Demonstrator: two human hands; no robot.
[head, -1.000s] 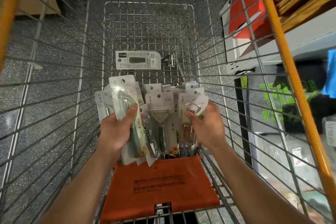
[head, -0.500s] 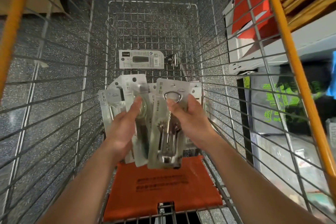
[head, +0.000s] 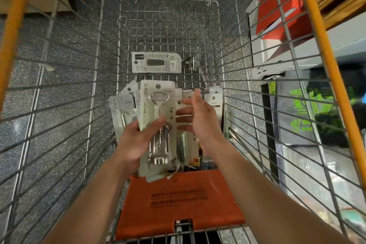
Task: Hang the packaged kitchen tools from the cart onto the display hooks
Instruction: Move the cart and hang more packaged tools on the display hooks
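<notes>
Currently my left hand (head: 136, 142) grips the corkscrew package (head: 157, 125) inside the cart (head: 223, 77), long axis upright, hang hole away from me. My right hand (head: 200, 123) hovers just beside it, fingers spread and holding nothing. Remaining packages (head: 213, 99) lie beneath, nearer the right hand.

1. The cart (head: 65, 93) was bare metal wire, shiny.
2. The corkscrew (head: 158, 140) was polished metal under glossy clear plastic on a pale card.
3. The seat flap (head: 178, 204) looked like matt orange plastic.
</notes>
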